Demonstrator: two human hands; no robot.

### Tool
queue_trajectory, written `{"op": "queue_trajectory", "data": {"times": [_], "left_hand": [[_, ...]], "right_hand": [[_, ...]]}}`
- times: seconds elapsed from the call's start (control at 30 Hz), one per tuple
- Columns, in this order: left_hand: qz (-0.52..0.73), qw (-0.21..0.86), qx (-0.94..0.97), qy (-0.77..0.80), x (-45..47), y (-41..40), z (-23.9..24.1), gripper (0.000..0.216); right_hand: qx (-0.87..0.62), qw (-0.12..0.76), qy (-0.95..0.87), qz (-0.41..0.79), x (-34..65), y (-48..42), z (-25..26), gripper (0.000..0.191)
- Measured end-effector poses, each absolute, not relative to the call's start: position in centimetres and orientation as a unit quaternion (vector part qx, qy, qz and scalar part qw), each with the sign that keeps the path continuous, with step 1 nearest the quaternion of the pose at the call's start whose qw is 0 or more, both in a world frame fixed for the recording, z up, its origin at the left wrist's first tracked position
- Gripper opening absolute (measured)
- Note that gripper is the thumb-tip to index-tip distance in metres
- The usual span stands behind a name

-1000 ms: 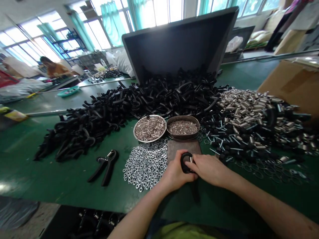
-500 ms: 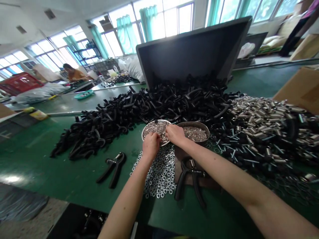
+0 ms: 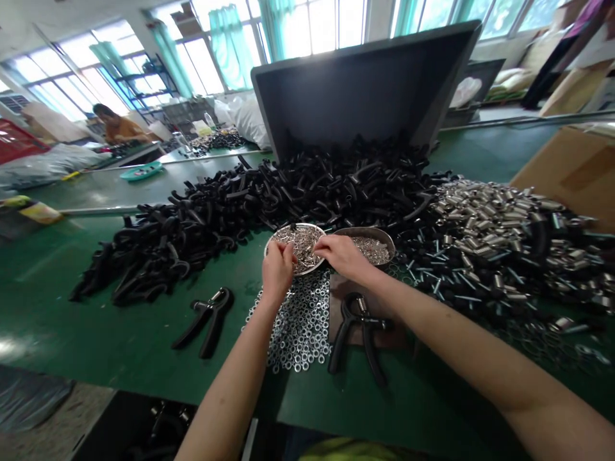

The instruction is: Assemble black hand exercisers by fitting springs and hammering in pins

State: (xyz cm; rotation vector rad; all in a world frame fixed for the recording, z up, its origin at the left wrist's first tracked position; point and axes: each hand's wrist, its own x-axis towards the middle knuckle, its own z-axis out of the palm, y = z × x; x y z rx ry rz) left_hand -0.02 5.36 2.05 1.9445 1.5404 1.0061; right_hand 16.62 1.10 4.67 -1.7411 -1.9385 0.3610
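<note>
Now I have both hands at the round dish (image 3: 314, 232) of small metal pins: my left hand (image 3: 277, 267) is curled, pinching at pins on its near rim, and my right hand (image 3: 343, 255) rests fingers-down beside it. Judging by this, I'm picking a pin for the hand gripper (image 3: 358, 325), which lies on the counter (image 3: 120, 346) just below; next calls for a clean single-pin pinch.

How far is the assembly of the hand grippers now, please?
Done: one assembled hand gripper lies on the green table. In hand: a second gripper rests on the metal plate, while left hand and right hand pick in the round dish of small metal parts. Left: a large pile of black handles and springs.
</note>
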Motion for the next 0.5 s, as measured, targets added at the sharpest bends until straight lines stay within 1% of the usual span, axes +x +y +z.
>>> {"op": "queue_trajectory", "data": {"times": [0.07, 0.13, 0.2, 0.27, 0.37, 0.5], "left_hand": [[0.370, 0.341, 0.684, 0.529, -0.4, 3.5, 1.9, 0.029], [0.323, 0.445, 0.666, 0.505, -0.7, 1.2, 1.4, 0.032], [0.258, 0.539, 0.642, 0.479, -0.8, -1.2, 0.8, 0.028], [0.211, 0.598, 0.626, 0.453, -0.6, -3.3, 0.2, 0.026], [0.201, 0.604, 0.636, 0.435, 0.0, -5.3, -0.2, 0.023], [0.213, 0.509, 0.709, 0.439, 1.1, -6.0, 0.0, 0.017]], "right_hand": [[-0.629, 0.260, -0.715, 0.158, 18.3, -1.6, 4.3, 0.016], [-0.635, 0.259, -0.702, 0.191, 20.0, -4.4, 3.5, 0.017], [-0.646, 0.252, -0.684, 0.225, 21.3, -6.7, 2.4, 0.017], [-0.656, 0.245, -0.672, 0.243, 22.0, -8.0, 1.4, 0.016], [-0.664, 0.233, -0.671, 0.234, 22.1, -8.4, 0.5, 0.015], [-0.661, 0.191, -0.696, 0.204, 21.3, -7.7, 0.9, 0.018]]}}
